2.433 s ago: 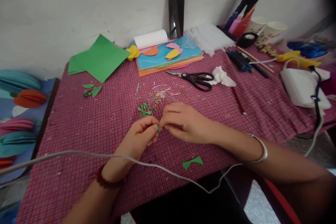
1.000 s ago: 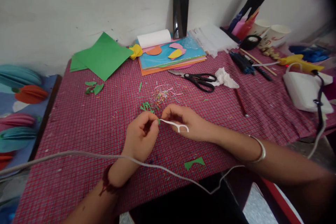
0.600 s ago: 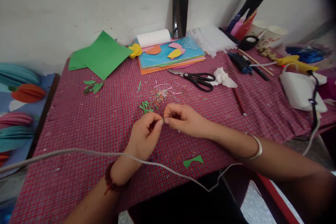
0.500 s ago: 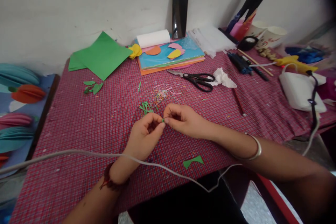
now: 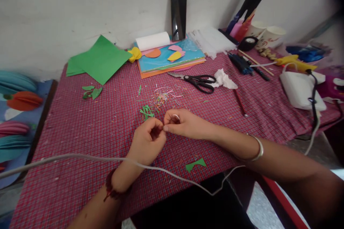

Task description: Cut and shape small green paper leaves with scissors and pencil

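Note:
My left hand [image 5: 147,139] and my right hand [image 5: 185,124] meet fingertip to fingertip over the tablecloth, both closed in a pinch. A tiny green piece of paper showed between them a moment ago; the fingers hide it now. By my right index finger a thin white curve shows, too small to name. Just beyond my left fingers lie green paper scraps [image 5: 146,112] and a heap of thin coloured paper shreds [image 5: 162,98]. A green paper offcut [image 5: 196,164] with a curved edge rests nearer my body.
A white cable [image 5: 166,171] crosses in front of my left wrist. Farther back are scissors [image 5: 197,82], crumpled tissue [image 5: 225,79], a pencil [image 5: 240,103], green paper sheets [image 5: 103,61], a sheet stack [image 5: 158,65] and a leaning phone [image 5: 178,16]. A white box [image 5: 302,91] stands right.
The view has shifted slightly. My fingertips have drawn closer together, and the green bit between them is no longer visible.

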Action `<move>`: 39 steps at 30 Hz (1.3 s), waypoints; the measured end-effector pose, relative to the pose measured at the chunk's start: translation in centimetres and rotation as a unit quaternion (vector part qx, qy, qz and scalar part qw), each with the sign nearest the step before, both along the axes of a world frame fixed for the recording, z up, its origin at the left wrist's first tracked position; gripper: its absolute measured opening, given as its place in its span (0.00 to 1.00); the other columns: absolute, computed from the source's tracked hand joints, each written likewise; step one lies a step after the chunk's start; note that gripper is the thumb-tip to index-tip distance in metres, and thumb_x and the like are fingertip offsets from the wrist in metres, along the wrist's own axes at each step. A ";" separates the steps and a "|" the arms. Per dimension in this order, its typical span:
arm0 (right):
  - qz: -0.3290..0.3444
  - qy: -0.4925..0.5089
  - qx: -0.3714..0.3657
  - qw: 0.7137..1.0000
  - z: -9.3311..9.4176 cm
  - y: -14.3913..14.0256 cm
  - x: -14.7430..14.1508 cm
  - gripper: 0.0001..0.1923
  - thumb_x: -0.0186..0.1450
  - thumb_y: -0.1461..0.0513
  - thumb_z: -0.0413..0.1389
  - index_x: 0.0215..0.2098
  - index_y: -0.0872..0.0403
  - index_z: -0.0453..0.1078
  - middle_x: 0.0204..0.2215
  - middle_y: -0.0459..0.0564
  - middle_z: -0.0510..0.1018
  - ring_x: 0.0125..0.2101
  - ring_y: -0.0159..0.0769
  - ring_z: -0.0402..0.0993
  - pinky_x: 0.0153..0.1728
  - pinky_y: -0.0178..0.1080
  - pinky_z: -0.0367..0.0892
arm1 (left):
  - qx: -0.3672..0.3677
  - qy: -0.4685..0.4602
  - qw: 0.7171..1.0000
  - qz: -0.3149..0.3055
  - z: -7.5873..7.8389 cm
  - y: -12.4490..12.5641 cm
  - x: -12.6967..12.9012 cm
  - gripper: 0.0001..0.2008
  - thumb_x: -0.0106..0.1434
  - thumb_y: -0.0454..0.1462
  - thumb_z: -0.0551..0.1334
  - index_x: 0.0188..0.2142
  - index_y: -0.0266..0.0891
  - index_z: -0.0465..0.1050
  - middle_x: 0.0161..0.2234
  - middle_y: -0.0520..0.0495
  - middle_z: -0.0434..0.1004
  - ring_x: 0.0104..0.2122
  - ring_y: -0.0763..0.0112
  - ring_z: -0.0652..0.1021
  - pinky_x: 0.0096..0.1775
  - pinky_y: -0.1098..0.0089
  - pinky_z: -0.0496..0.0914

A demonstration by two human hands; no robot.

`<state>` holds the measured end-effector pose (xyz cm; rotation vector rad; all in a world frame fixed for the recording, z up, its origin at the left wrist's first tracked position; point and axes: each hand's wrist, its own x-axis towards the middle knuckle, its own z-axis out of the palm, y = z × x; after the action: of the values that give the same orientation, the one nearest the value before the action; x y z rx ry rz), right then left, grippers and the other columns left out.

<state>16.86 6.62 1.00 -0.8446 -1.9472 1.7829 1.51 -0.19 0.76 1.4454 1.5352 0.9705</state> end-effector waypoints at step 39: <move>-0.039 0.013 0.077 0.996 1.0 -0.7 0.3 0.05 0.61 0.62 0.54 0.29 0.55 0.64 0.22 0.40 0.64 0.23 0.26 0.58 0.26 0.32 0.56 | -0.060 -0.129 0.990 -0.013 0.3 0.4 -1.5 0.04 0.61 0.37 0.58 0.31 0.39 0.70 0.21 0.55 0.67 0.20 0.78 0.66 0.22 0.75 0.61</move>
<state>17.18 5.94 1.99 -0.8302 -1.9778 1.5706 0.00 0.25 1.11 1.2017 1.3569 0.9893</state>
